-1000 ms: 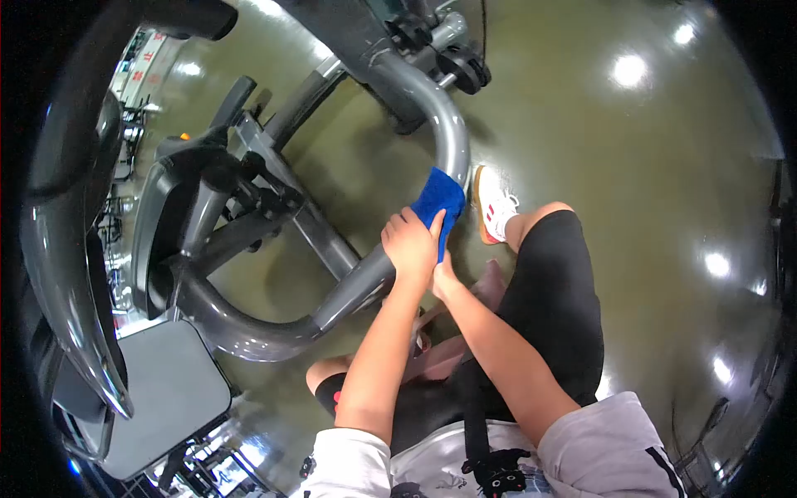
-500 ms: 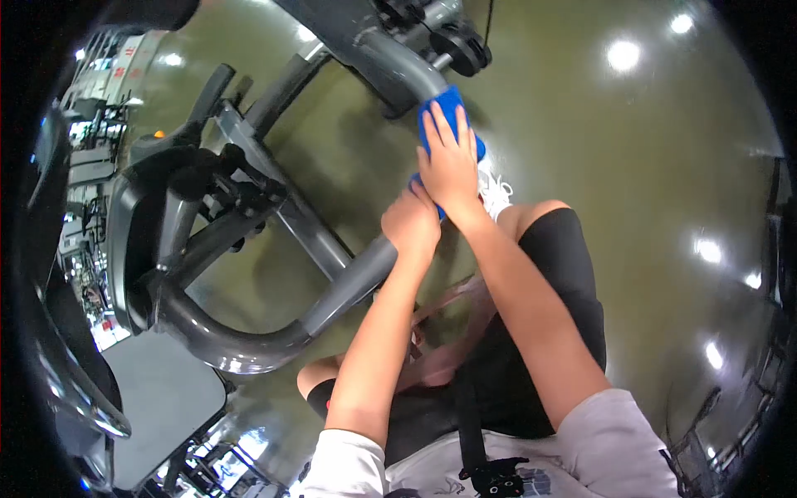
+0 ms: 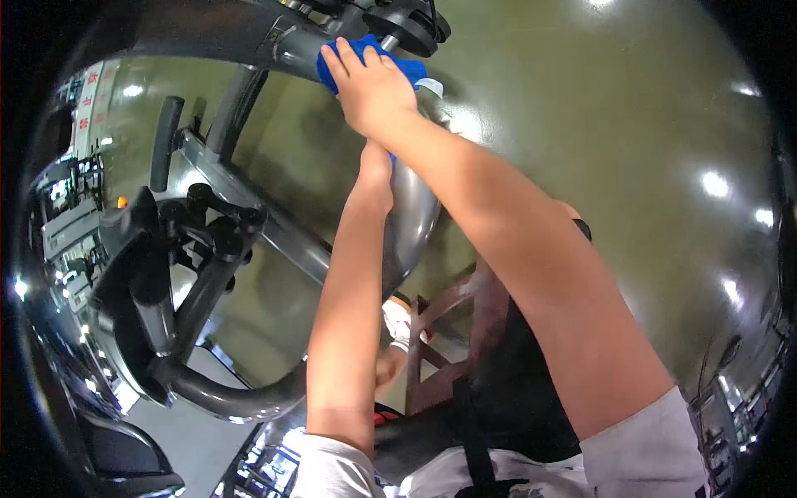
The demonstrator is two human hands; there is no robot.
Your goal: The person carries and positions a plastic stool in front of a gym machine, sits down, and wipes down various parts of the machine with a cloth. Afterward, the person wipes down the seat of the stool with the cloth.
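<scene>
A blue cloth point(image 3: 409, 70) wraps over the upper bend of a thick grey tube point(image 3: 418, 207) on a gym machine. My right hand point(image 3: 375, 98) presses it onto the tube, fingers spread over the fabric and curving with the bend. Just below, partly covered by my right hand and wrist, my left hand point(image 3: 378, 172) is against the same tube. Its fingers are mostly hidden, and a sliver of blue shows at its edge. A pale tag-like piece point(image 3: 430, 86) shows beside the cloth.
The machine's grey frame point(image 3: 274, 220) and black handles point(image 3: 166, 141) fill the left. Round black weights point(image 3: 407, 25) sit beyond the cloth. Below my arms are a reddish-brown stool-like frame point(image 3: 440, 378) and a white shoe point(image 3: 398, 322). Shiny green floor point(image 3: 598, 141) spreads right.
Both hands have moved up and left along the tube with the blue cloth, to its upper bend. The right hand now overlaps the left. The view has shifted as well.
</scene>
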